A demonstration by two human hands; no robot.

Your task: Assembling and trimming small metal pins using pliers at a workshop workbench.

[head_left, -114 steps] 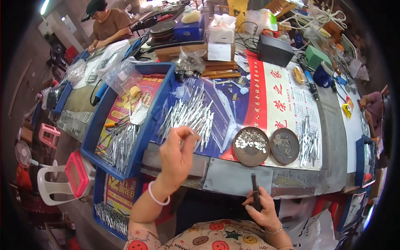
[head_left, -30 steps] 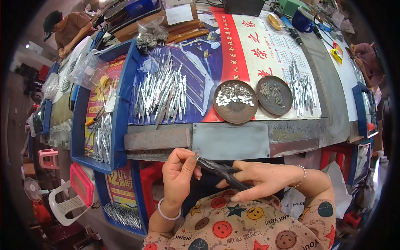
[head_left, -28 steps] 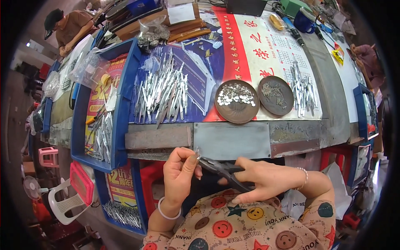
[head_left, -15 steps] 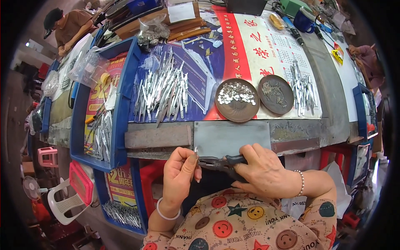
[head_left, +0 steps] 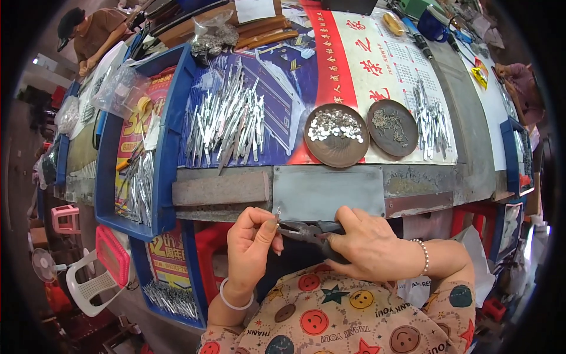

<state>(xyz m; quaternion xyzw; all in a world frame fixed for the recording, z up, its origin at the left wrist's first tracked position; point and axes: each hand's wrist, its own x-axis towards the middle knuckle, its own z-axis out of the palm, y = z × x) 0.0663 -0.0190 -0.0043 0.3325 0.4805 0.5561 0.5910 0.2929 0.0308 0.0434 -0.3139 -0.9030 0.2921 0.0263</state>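
My left hand [head_left: 253, 241] pinches a small, thin metal piece [head_left: 278, 215] between thumb and forefinger, its bright tip standing up past them. Dark-handled pliers [head_left: 305, 231] are in my right hand [head_left: 371, 245], fingers wrapped round the handles. Their jaws reach left to the metal piece beside my left fingertips; whether they grip it I cannot tell. Both hands are just in front of the grey metal plate [head_left: 330, 192] on the bench edge. Beyond it stand a brown dish [head_left: 336, 154] with small silver discs and a second brown dish [head_left: 394, 148] with tiny thin metal parts.
A heap of silver metal strips [head_left: 227, 118] lies left of the dishes, a smaller heap [head_left: 431, 124] right of them. A blue tray [head_left: 168, 189] with more strips stands at the left, near a flat bar [head_left: 221, 190]. Two other people sit at the far left and right.
The view has shifted slightly. My right fingers have drawn in a little round the pliers' handles. My left hand keeps its pinch on the metal piece.
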